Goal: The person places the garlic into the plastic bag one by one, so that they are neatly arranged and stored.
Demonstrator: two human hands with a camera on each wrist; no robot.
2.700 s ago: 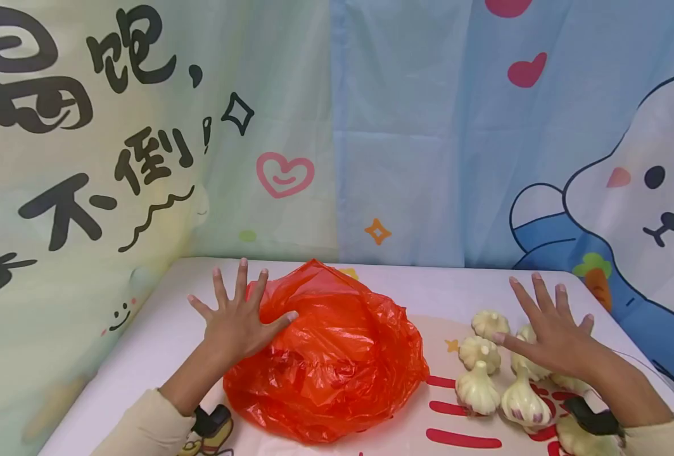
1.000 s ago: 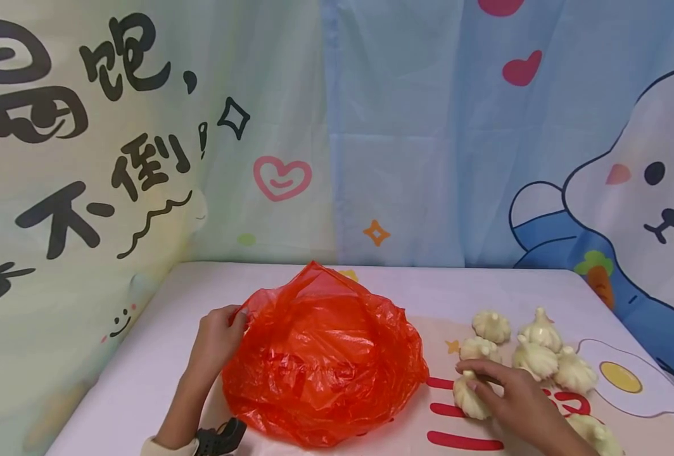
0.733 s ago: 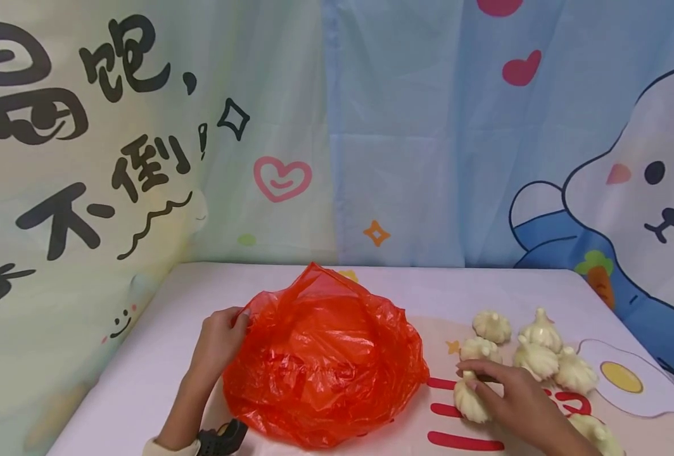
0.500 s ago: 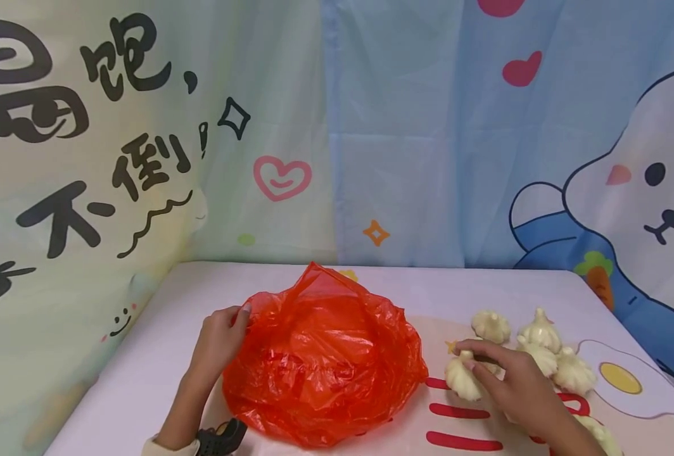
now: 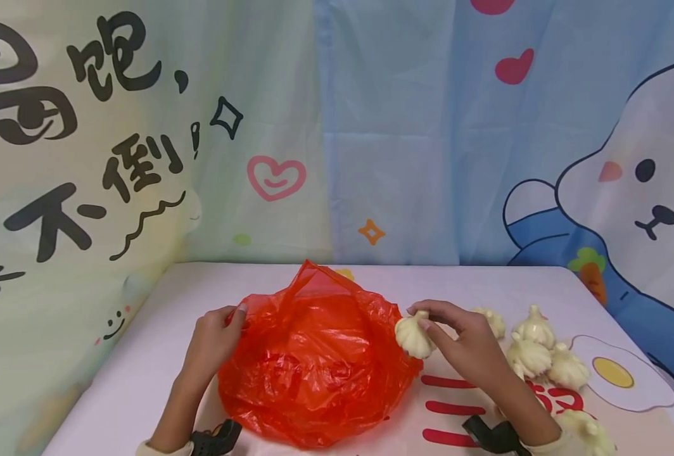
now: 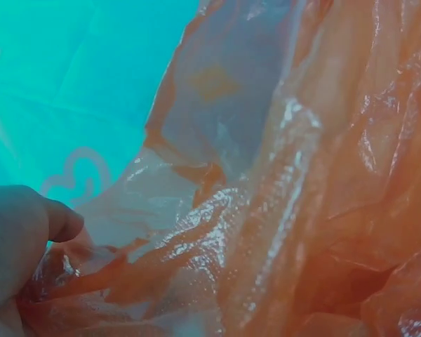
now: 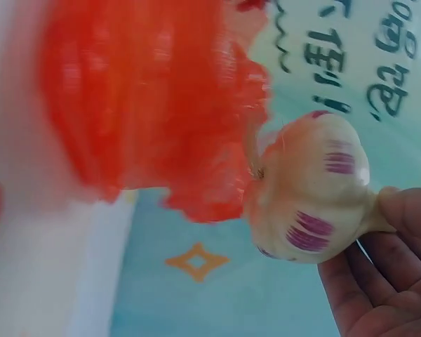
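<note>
Right of centre, the right hand point(image 5: 467, 341) pinches a round cream garlic bulb point(image 5: 413, 338) by its stem point(image 7: 375, 216), beside the red plastic bag point(image 5: 320, 354) left hand point(image 5: 213, 340) pinches.

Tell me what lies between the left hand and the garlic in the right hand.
In the head view, the red bag lies between the left hand and that garlic.

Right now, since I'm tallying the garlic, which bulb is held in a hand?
The bulb near the right edge of the red bag, its stem pinched by the right hand; the other visible bulbs lie on the table, farther right.
</note>
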